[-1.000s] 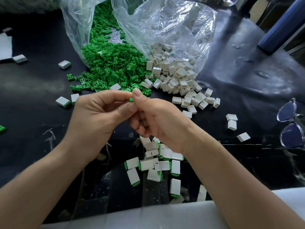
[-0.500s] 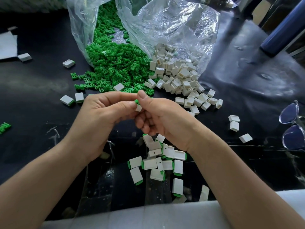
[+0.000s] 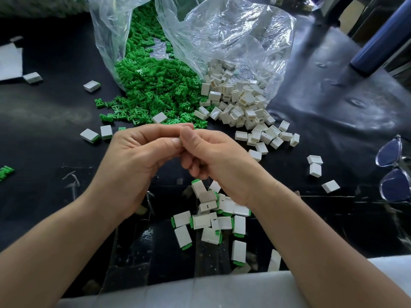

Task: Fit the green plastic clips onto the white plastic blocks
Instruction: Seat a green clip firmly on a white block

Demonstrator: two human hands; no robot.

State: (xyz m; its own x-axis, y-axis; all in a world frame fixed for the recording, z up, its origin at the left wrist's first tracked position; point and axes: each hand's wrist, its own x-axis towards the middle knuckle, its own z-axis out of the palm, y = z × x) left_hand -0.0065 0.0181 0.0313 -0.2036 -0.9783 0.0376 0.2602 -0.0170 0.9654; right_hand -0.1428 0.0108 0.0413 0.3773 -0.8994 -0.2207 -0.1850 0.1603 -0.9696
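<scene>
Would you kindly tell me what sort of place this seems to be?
Probably a manual assembly workbench: a plastic bag spilling loose green clips and white blocks onto a black table, with assembled pieces piled nearer.

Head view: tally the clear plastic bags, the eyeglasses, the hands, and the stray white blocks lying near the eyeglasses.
Clear plastic bags: 2
Pair of eyeglasses: 1
Hands: 2, left hand and right hand
Stray white blocks: 3
Total: 8
</scene>
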